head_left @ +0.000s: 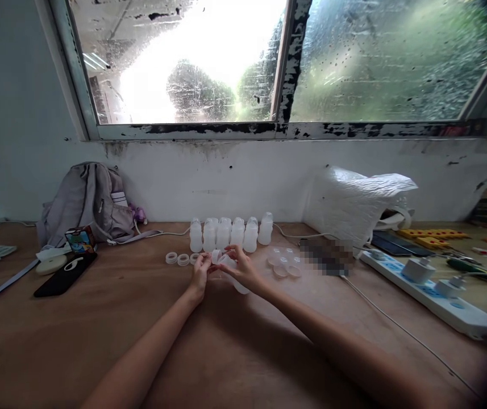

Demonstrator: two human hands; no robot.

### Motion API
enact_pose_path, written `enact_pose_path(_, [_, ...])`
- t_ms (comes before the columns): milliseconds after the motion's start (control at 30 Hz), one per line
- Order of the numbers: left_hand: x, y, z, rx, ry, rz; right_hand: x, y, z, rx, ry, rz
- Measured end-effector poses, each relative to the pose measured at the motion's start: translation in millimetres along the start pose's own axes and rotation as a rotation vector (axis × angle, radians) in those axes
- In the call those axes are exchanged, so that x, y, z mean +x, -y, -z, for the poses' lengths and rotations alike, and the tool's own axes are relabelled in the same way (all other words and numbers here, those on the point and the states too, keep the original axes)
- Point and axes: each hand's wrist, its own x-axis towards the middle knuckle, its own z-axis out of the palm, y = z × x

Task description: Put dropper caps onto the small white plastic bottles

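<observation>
Brown tabletop, peeling window frame, left grip pinching ring, right grip holding bottle

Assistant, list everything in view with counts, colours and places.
Table: one, brown, foreground
Window: one, pale-framed, above table
Backpack: one, grey, back left
Box: one, multicoloured, by backpack
Slab: one, black, left
Standing bottles: six, translucent white, back centre
Rings: at least three, white, centre-left
Discs: several, clear, centre-right
Blurred item: one, dark, by discs
Bag: one, silvery, back right
Power strip: one, white, right
Small clutter: uncounted, mixed, both ends
Held bottle: one, translucent, centre
Held piece: one, whitish, centre
Left hand: one, bare, centre
Right hand: one, bare, centre
</observation>
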Motion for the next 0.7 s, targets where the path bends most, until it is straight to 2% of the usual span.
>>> enact_pose_path(133, [-1, -3, -0.7, 0.055, 0.043, -0.03, -10, -5, -8, -0.124, -0.017, 0.017])
enact_pose_path(300, [-2, -5, 0.0, 0.138, 0.004, -0.103, -16, -11, -11, -0.235, 0.057, -0.011])
enact_pose_path(467, [-10, -8, -7.1, 0.113, -0.061, -0.135, -17, -10, -11, -0.314, 0.094, -0.036])
enact_pose_path(567, [-16, -7, -12.5, 0.127, -0.101, -0.169, -18, -10, -11, -0.32, 0.087, -0.059])
enact_pose_path(700, [-20, -10, -16.0, 0.273, -0.126, -0.276, -22, -10, -11, -0.325, 0.069, -0.065])
